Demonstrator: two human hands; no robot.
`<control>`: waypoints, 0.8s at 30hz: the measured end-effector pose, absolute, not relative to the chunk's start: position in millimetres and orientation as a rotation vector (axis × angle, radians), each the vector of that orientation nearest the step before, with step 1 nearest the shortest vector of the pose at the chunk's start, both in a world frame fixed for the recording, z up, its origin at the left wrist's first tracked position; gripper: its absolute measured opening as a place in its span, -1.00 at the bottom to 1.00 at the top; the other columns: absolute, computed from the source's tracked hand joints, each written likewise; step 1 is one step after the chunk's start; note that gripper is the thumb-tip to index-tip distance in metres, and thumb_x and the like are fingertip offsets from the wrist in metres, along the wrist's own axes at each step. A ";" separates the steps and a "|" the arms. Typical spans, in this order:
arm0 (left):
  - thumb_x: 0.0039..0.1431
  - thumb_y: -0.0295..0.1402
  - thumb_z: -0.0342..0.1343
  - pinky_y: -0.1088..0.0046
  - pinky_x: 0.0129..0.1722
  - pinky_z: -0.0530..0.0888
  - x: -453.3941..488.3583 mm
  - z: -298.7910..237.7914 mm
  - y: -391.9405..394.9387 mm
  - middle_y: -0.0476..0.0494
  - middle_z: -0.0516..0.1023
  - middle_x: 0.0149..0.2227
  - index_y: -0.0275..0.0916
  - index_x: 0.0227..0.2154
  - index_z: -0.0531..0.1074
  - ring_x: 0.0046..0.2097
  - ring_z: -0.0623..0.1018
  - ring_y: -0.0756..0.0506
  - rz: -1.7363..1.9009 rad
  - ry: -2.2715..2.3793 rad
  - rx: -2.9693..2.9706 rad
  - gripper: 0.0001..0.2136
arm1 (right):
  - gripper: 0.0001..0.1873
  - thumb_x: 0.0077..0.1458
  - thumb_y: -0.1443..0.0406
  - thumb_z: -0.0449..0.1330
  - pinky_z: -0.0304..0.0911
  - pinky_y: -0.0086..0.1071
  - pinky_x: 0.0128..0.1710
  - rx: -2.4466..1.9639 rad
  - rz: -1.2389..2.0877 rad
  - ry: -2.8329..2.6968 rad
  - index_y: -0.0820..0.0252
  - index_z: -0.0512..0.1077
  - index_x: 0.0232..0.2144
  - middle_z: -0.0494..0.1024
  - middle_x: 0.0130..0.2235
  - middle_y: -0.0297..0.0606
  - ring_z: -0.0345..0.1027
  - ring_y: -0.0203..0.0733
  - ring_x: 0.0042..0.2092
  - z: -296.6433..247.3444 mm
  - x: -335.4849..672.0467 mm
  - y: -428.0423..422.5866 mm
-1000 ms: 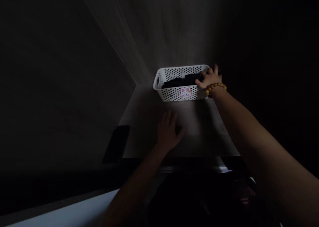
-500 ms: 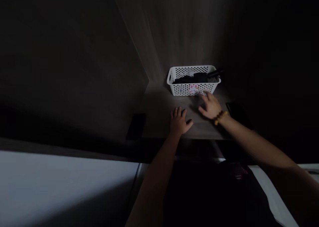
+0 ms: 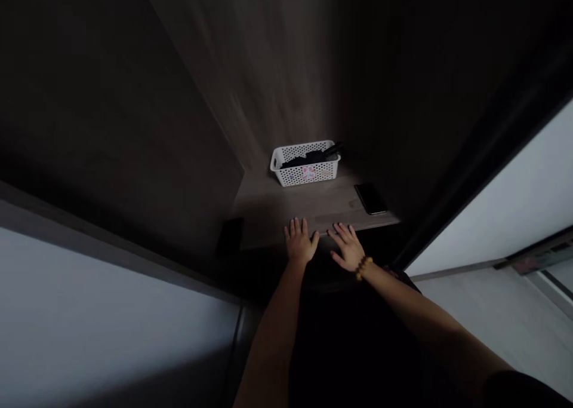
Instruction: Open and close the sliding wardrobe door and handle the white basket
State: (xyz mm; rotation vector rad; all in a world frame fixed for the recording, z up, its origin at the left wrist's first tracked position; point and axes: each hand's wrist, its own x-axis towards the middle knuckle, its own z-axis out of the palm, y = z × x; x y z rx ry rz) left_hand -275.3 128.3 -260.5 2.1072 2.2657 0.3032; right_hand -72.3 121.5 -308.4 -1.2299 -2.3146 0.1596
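Note:
My left hand [image 3: 301, 242] lies spread at the front edge of a wooden shelf [image 3: 286, 208], holding nothing. To its right, my right hand [image 3: 348, 247] has its fingers apart and its fingertips by the same edge; whether they touch the wood I cannot tell. A beaded bracelet [image 3: 363, 267] circles the right wrist. Beyond both hands a white perforated basket [image 3: 308, 173] with a cartoon sticker stands against the back panel. Dark items [image 3: 308, 157], too dim to name, fill it, and a black handle-like piece [image 3: 332, 150] sticks out at its right.
A smartphone [image 3: 370, 198] lies on the shelf's right side. Another dark flat rectangle [image 3: 230, 236] is at the left end. Dark panels [image 3: 170, 115] enclose the shelf on both sides. Pale walls [image 3: 98, 312] and a light floor [image 3: 487, 312] show beyond.
My right hand has drawn back from the front of the basket to the shelf's front edge. My left hand stays spread, now nearer that edge. The view has turned, showing more on the right.

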 end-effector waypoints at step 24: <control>0.26 -0.20 0.04 -0.03 0.21 0.56 -209.1 -365.0 -77.2 -0.32 0.61 0.14 -0.21 0.08 0.61 0.19 0.60 -0.30 1.137 1.874 1.870 -0.58 | -0.32 0.13 0.10 0.20 0.44 0.03 0.02 -1.337 -0.156 -1.026 0.14 0.38 0.27 0.32 -0.08 -0.17 0.34 -0.04 -0.08 -183.0 147.5 94.0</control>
